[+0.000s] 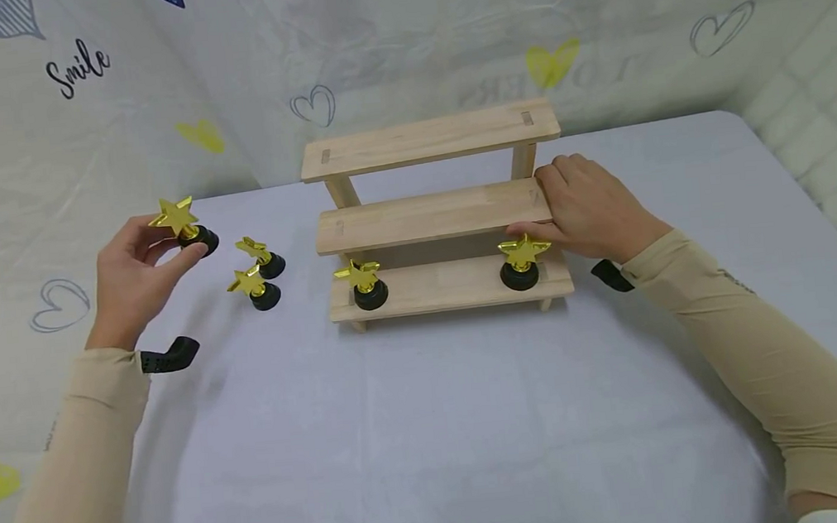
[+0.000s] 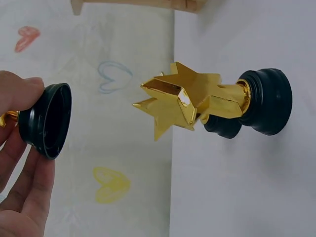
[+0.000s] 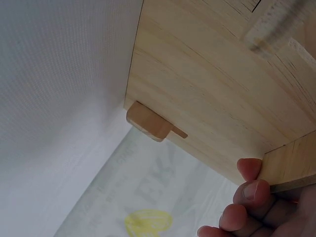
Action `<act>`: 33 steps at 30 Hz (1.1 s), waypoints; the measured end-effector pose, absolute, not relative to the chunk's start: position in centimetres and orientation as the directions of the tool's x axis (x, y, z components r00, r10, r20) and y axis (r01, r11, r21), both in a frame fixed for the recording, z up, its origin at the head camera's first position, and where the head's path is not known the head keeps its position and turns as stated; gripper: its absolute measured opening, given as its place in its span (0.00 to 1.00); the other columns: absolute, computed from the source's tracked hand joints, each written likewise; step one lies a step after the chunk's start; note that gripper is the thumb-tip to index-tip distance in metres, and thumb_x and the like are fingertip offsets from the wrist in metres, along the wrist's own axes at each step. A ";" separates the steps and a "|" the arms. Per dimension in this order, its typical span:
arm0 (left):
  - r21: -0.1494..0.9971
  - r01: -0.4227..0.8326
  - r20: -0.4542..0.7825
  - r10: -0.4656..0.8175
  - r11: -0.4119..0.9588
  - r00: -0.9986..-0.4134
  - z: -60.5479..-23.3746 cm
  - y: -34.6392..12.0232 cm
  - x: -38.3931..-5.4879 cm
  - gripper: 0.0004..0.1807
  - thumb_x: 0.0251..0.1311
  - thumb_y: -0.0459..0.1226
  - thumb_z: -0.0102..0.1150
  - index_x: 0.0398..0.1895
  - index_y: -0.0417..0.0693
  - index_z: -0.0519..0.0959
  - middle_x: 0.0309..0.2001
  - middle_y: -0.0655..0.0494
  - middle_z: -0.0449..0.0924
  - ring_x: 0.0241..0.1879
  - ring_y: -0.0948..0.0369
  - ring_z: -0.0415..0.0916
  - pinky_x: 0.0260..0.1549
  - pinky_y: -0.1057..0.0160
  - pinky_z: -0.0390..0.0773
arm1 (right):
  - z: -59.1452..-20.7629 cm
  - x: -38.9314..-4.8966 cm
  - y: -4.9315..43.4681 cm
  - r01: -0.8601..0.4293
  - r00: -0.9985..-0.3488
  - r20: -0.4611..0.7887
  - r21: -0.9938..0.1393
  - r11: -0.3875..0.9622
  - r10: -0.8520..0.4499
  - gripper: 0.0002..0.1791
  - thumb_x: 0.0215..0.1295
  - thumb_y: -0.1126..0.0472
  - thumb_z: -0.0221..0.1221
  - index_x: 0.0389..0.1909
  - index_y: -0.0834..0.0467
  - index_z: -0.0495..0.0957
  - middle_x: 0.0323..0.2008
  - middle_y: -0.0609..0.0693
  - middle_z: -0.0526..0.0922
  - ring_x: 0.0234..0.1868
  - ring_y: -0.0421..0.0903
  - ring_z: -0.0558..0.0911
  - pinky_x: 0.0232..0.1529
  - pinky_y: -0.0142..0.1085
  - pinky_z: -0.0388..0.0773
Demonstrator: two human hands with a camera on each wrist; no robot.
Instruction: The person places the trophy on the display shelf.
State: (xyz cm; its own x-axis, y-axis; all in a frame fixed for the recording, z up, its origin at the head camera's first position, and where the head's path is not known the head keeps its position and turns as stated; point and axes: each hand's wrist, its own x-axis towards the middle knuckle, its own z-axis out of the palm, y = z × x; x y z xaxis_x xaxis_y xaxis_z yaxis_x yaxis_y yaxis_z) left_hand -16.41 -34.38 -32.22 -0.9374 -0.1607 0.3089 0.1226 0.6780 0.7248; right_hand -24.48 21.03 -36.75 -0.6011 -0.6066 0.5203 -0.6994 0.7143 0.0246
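Note:
In the head view my left hand [image 1: 132,278] pinches a gold star trophy [image 1: 177,219] by its black base, raised at the left of the table. The left wrist view shows the hollow underside of that base [image 2: 58,121], while most of its star is hidden by the hand. Just right of it, two more star trophies [image 1: 266,295] stand close together on the table. My right hand [image 1: 596,200] grips the right end of the middle tier of a wooden three-tier stand [image 1: 429,216]. On the lowest tier sit a left star trophy [image 1: 371,294] and a right star trophy [image 1: 520,276].
A white cloth covers the table [image 1: 433,426]. Behind it hangs a pale sheet [image 1: 400,55] printed with hearts and words, close to the back of the stand. The table's right edge slants down beside a tile-patterned surface [image 1: 836,84].

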 end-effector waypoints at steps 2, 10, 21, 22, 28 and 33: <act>0.724 0.133 0.315 -0.153 0.677 -0.937 -31.9 -34.1 -16.5 0.27 0.60 0.35 0.73 0.63 0.52 0.78 0.50 0.77 0.77 0.52 0.74 0.76 0.56 0.86 0.75 | -36.8 -24.5 21.0 -0.700 -0.599 0.523 0.025 0.714 -0.606 0.57 0.65 0.15 0.28 0.30 0.69 0.71 0.21 0.58 0.69 0.23 0.56 0.67 0.28 0.46 0.68; 0.717 0.209 0.357 -0.092 0.665 -0.930 -30.9 -33.0 -16.9 0.27 0.58 0.32 0.74 0.62 0.50 0.78 0.50 0.75 0.78 0.52 0.71 0.77 0.57 0.85 0.76 | -36.8 -24.6 21.0 -0.700 -0.601 0.517 0.026 0.713 -0.609 0.57 0.65 0.15 0.27 0.29 0.69 0.71 0.21 0.58 0.69 0.22 0.56 0.67 0.28 0.46 0.68; 0.709 0.250 0.369 -0.044 0.660 -0.928 -29.4 -30.6 -17.5 0.26 0.57 0.30 0.74 0.60 0.49 0.79 0.49 0.74 0.78 0.51 0.70 0.78 0.57 0.84 0.76 | -36.8 -24.6 21.1 -0.698 -0.599 0.521 0.032 0.716 -0.608 0.57 0.65 0.15 0.27 0.28 0.69 0.71 0.21 0.58 0.69 0.22 0.55 0.67 0.27 0.44 0.66; 0.709 0.255 0.369 -0.038 0.658 -0.929 -29.3 -30.3 -17.5 0.26 0.57 0.29 0.74 0.59 0.48 0.79 0.49 0.74 0.78 0.51 0.70 0.78 0.57 0.84 0.76 | -36.9 -24.6 21.1 -0.699 -0.596 0.524 0.036 0.714 -0.609 0.57 0.65 0.15 0.27 0.28 0.69 0.70 0.21 0.58 0.68 0.22 0.56 0.66 0.27 0.44 0.66; 0.696 0.297 0.375 0.023 0.654 -0.927 -28.9 -28.6 -17.8 0.27 0.58 0.29 0.73 0.61 0.46 0.77 0.51 0.74 0.77 0.52 0.70 0.78 0.58 0.83 0.76 | -37.0 -24.7 21.1 -0.693 -0.605 0.522 0.026 0.721 -0.601 0.57 0.64 0.15 0.27 0.28 0.68 0.70 0.21 0.58 0.68 0.22 0.55 0.66 0.27 0.44 0.66; 0.676 0.334 0.387 0.070 0.657 -0.920 -28.4 -27.2 -17.9 0.28 0.58 0.29 0.73 0.62 0.44 0.75 0.52 0.73 0.76 0.52 0.69 0.78 0.58 0.83 0.76 | -36.9 -24.6 21.1 -0.694 -0.609 0.518 0.018 0.720 -0.600 0.57 0.64 0.15 0.26 0.29 0.69 0.71 0.21 0.58 0.69 0.23 0.55 0.67 0.27 0.45 0.67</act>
State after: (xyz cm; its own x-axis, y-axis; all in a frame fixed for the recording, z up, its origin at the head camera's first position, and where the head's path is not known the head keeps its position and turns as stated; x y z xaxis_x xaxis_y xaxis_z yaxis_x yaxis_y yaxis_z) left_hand -17.95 -27.16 -28.40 -0.9196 0.0699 0.3865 0.3341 0.6566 0.6762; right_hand -24.60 21.06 -36.89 -0.6091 -0.6002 0.5184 -0.6938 0.7199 0.0183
